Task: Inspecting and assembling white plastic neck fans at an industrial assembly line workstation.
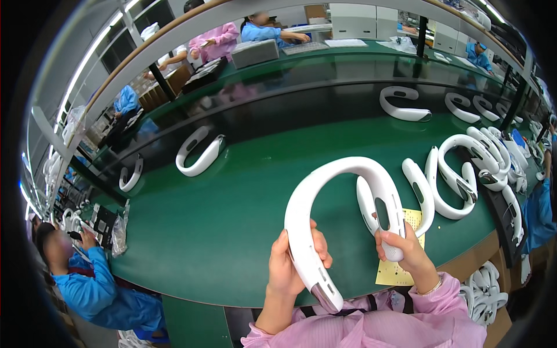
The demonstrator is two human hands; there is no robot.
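Note:
I hold up a white U-shaped neck fan (pixel 300 214) over the near edge of the green table. My left hand (pixel 284 267) is wrapped round one arm of it, above a grey shiny end. The other arm, with its long slot and dotted tip, is gripped by my right hand (pixel 409 249). Just behind that hand, another white neck fan (pixel 427 200) lies on the table, partly hidden by the held one. A yellow printed sheet (pixel 391 276) lies beneath my right hand at the table edge.
More neck fans (pixel 449 206) cluster at the right beside a black strip (pixel 500 211). Others stand along the far side of the green table (pixel 232 232). A box of white neck fans (pixel 487 290) sits low right. A person in blue (pixel 93 284) works at the left end.

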